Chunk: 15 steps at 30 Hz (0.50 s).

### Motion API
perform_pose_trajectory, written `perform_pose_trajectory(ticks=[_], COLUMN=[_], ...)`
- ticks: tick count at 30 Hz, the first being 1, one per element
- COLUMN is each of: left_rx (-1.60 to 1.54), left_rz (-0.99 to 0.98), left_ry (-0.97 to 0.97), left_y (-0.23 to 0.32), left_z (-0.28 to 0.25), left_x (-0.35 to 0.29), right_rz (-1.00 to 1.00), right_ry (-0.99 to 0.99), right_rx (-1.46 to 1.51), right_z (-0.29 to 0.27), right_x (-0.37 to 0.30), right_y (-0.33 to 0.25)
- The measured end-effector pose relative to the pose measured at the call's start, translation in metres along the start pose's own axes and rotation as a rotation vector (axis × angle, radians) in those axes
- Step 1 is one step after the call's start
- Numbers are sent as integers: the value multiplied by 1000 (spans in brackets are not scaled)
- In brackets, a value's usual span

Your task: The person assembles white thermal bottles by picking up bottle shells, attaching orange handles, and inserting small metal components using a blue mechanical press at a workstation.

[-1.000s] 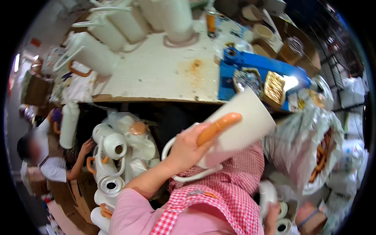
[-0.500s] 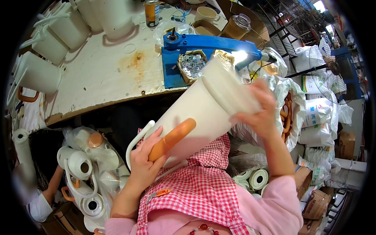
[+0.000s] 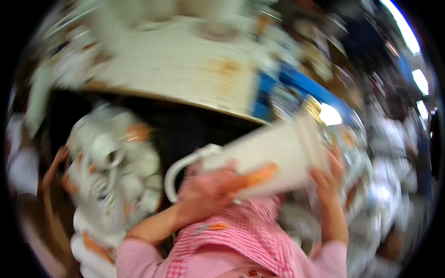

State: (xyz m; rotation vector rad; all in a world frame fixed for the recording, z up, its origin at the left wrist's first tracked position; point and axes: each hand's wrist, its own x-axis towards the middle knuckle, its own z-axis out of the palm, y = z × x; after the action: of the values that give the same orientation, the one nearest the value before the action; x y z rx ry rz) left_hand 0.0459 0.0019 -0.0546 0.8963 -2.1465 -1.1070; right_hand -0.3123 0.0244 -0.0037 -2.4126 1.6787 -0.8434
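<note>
A white cylindrical jug point(image 3: 273, 150) lies tilted across my lap, its wide rimmed end up to the right. My left hand point(image 3: 211, 185) is closed around its orange side handle point(image 3: 259, 175), near the jug's lower end. A curved white bar point(image 3: 172, 178) sticks out past that end on the left. My right hand point(image 3: 329, 175) grips the wide end by the rim, fingers on the far right side. Motion blur smears the fingers of both hands.
A pale worktable point(image 3: 181, 60) spans the front, with a blue hand press point(image 3: 310, 85) at its right. White containers stand at the back. Left of me lies a heap of white jugs point(image 3: 106, 148); another person's arm point(image 3: 52, 169) reaches to it. Bags crowd the right.
The whole view has swung left, so the table and press appear further right. The jug now lies flatter, with both hands still on it. The other person's arm shows more fully.
</note>
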Motion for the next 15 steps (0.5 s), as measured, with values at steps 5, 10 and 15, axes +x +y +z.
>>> perform_pose_trajectory(ticks=[5,10,15], left_rx=[41,111,175], left_rz=[-60,-170,-72], left_ry=[-43,102,173], left_y=[10,10,9], left_z=[40,65,62], left_x=[14,-12,-17], right_rz=[415,161,200], right_ry=[-134,-312,-159], right_rx=[-77,-447,-476], right_z=[-35,-21,-49], right_x=[-87,-61,-12], right_y=[59,97,66])
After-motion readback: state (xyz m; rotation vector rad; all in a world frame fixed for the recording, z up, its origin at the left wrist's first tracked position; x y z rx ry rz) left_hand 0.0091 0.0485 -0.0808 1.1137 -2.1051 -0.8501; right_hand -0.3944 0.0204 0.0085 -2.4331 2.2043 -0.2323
